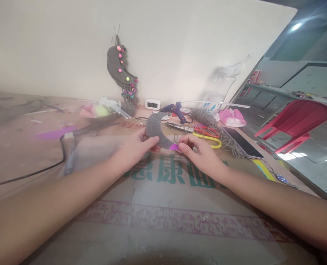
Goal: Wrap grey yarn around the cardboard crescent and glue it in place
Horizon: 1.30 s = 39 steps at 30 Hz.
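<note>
A crescent [155, 127] wrapped in grey yarn is held over the table between my two hands. My left hand [144, 143] grips its left lower side, thumb across the front. At its lower right tip a bit of purple [174, 147] shows from under the wrapping, where the fingers of my right hand [198, 149] pinch. Whether those fingers hold the tip or the yarn strand beside it is hard to make out. Just behind lie scissors [207, 140] with red and yellow handles, a blue glue gun [177, 110] and a loose grey yarn skein [207, 119].
A finished-looking grey crescent with pompoms [116, 66] hangs on the wall. Behind stand a small digital clock [152, 104] and a clear bottle [221, 86]. A phone [243, 142] lies right, near the table edge; a black cable [42, 170] runs left. A red chair [298, 121] stands beyond.
</note>
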Available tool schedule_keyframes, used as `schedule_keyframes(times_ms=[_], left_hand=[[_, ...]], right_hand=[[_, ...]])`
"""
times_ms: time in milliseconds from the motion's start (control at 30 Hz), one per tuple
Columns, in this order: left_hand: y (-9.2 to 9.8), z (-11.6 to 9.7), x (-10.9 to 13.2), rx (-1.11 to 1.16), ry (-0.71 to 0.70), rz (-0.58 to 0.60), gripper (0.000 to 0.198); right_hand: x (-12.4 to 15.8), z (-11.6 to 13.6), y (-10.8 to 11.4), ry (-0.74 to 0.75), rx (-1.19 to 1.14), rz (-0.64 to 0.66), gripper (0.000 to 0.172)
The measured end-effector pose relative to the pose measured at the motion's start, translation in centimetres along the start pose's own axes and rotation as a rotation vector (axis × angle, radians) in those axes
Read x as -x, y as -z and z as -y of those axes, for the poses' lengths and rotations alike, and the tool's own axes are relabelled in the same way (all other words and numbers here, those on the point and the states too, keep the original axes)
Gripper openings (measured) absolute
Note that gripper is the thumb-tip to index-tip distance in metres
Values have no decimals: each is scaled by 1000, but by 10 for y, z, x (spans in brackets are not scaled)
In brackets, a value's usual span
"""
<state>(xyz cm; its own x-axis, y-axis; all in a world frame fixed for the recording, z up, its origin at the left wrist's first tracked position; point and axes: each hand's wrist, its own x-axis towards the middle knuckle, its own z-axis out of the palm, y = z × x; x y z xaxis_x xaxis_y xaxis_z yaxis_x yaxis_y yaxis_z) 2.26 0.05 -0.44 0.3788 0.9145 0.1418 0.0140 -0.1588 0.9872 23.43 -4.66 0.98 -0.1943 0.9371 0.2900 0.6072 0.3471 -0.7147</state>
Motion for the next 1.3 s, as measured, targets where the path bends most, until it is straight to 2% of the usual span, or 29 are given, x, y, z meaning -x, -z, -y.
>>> schedule_keyframes(times_ms=[67,167,233,300,400,567,800,1300], left_hand=[[-2,-5,1,-14,-5,-22,36],[-4,-10,5,-55,-18,-58,68],[-4,-11,8,-144,-43,-89,78],[-4,-11,12,-281,-80,-90,64],[-5,-10,17,-463,-155,-22,40],[-9,-9,20,-588,-281,31,46],[-9,-8,18,-644,-356,-8,37],[-9,-8,19,-666,-370,-28,30]], right_hand=[[-1,3,0,-17,6,46,25],[-2,3,0,-56,-19,107,32],[-3,0,0,-81,-63,133,35],[-3,-3,0,-84,-114,133,35],[-4,-6,0,-79,-161,132,36],[-2,-3,0,-59,-121,105,35],[2,5,-2,-11,-54,77,27],[3,3,-2,33,-36,73,24]])
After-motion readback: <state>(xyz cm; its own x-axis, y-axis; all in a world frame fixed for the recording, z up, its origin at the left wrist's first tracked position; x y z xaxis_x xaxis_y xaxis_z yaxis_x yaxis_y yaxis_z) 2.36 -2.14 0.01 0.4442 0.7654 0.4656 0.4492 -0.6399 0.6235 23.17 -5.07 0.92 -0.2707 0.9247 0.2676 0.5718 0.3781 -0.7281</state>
